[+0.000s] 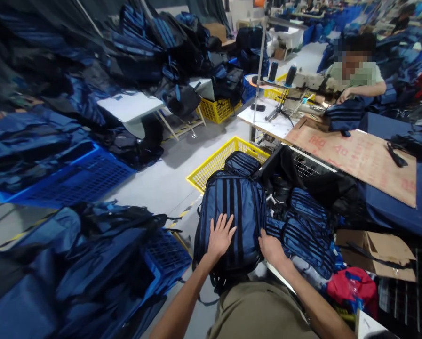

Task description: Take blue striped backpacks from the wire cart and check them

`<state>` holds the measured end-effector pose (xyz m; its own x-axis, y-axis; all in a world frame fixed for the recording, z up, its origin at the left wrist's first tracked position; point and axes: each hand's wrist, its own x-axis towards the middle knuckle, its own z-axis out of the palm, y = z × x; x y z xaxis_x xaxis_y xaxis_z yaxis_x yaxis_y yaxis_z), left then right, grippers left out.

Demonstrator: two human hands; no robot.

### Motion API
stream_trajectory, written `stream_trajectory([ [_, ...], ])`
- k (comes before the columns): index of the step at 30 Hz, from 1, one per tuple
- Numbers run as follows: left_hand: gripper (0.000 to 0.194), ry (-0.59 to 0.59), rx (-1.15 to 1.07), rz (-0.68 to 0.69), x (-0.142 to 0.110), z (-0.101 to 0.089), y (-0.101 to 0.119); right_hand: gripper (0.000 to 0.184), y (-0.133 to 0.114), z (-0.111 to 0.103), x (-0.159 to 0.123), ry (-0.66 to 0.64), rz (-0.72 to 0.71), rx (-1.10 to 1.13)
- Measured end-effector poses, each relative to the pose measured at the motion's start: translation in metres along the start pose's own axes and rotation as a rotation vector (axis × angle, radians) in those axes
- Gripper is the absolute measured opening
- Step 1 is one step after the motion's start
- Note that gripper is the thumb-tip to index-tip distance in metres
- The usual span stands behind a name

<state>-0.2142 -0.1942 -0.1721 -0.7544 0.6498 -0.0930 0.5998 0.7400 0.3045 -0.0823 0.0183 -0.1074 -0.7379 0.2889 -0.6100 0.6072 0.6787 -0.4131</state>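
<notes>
A navy blue backpack point(248, 214) with black vertical stripes stands upright in front of me. My left hand point(220, 235) lies flat on its front panel, fingers spread, holding nothing. At the pack's right side edge, my right hand point(271, 247) is closed on the seam or zipper area; the exact bit between its fingers is hidden. Just behind the pack is a smaller blue striped piece point(242, 162) by a yellow crate point(211, 168). To the right of my right hand lie several blue striped pieces point(307, 230) in a pile.
A co-worker point(355, 70) sits at a sewing machine on a white table point(270, 120), with a cardboard sheet point(355, 155) in front. Blue crates point(91, 181) heaped with bags stand left. An open cardboard box point(376, 249) and a red cloth bundle point(352, 287) lie right.
</notes>
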Motion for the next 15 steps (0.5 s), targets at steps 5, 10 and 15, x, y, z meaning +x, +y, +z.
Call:
stream_trajectory([
  [5,0.059,0.059,0.032,0.023,0.017,-0.022,0.0,0.052,-0.014,0.012,-0.013,-0.067,-0.037,-0.054],
  [10,0.065,0.117,0.11,-0.053,0.05,-0.018,0.003,0.053,-0.009,0.016,-0.02,-0.05,-0.017,0.004],
  [15,0.075,0.095,0.116,-0.143,0.063,0.007,-0.009,0.045,0.038,0.023,-0.012,-0.063,-0.09,0.642],
])
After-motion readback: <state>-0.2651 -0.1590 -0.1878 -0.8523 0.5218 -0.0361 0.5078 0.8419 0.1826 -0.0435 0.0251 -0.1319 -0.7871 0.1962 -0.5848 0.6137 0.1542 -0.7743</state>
